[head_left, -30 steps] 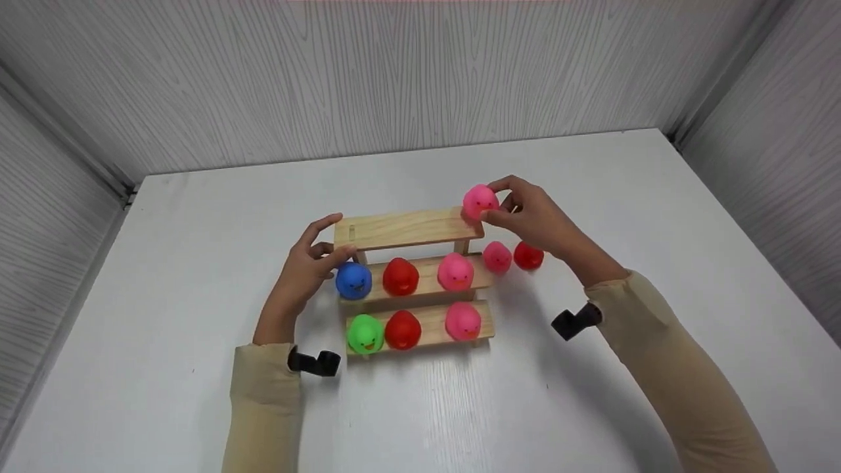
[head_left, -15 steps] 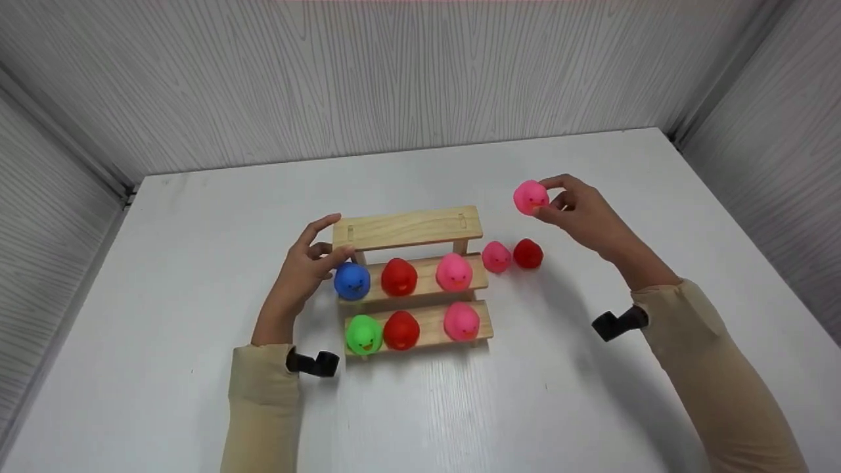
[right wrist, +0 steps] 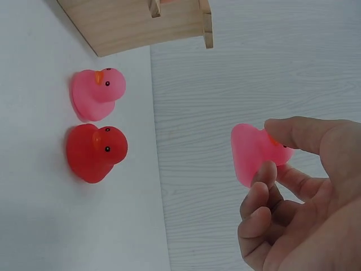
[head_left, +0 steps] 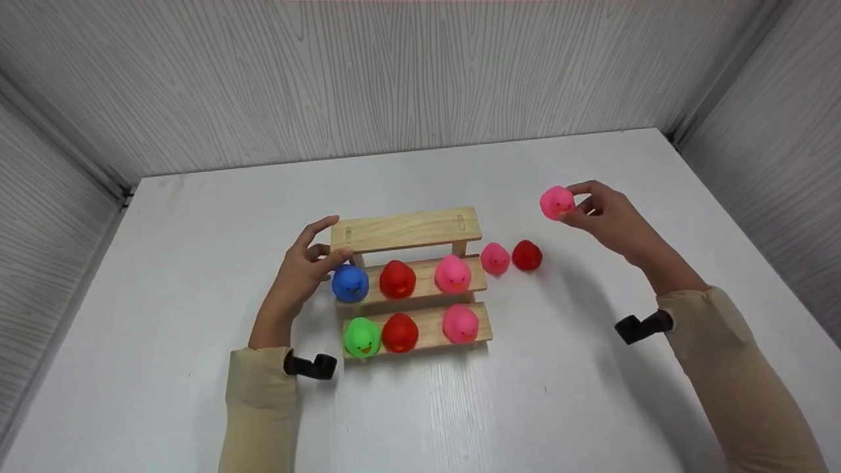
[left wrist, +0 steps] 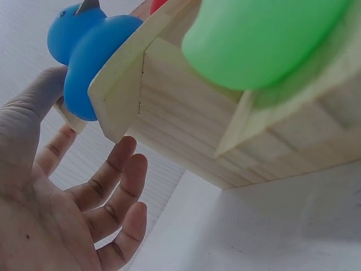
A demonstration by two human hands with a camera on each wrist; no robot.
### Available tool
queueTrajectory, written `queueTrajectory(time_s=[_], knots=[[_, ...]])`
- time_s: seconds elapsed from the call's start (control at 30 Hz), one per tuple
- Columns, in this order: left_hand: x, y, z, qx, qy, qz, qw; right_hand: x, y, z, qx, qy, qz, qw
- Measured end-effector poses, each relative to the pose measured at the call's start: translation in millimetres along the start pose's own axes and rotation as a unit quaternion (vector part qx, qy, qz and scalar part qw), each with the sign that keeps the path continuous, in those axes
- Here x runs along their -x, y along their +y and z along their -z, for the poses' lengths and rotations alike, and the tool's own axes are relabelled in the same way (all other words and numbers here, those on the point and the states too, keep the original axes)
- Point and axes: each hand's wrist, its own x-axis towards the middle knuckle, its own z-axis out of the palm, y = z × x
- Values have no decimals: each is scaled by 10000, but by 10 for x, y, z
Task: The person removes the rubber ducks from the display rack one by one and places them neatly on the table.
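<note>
A three-step wooden shelf (head_left: 407, 231) stands mid-table, its top step bare. At that step's left end my left hand (head_left: 299, 276) grips the board between thumb and index finger; the other fingers are spread below it in the left wrist view. Close by that thumb sits a blue rubber duck (left wrist: 90, 56) on the middle step. My right hand (head_left: 611, 217) pinches a pink rubber duck (right wrist: 251, 152) between thumb and fingers, held up to the right of the shelf. Its beak is partly covered by the thumb in the right wrist view.
On the middle step are also a red duck (head_left: 397, 279) and a pink duck (head_left: 453, 274). The lowest step bears a green duck (head_left: 362, 337), a red one and a pink one. Another pink duck (right wrist: 97, 93) and red duck (right wrist: 97, 153) sit on the table right of the shelf.
My right hand has carried the pink duck off the top step's right end, away to the right. The left hand stays on the shelf.
</note>
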Motion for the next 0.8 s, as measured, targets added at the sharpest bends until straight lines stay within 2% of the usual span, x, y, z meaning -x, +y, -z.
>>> queueTrajectory(time_s=[0.5, 0.8], knots=[[19, -8, -20, 111, 9, 14, 9999, 35, 236, -9, 7, -345, 45, 9994], [9, 6, -24, 110, 9, 11, 9999, 11, 419, -51, 75, -445, -146, 9989]])
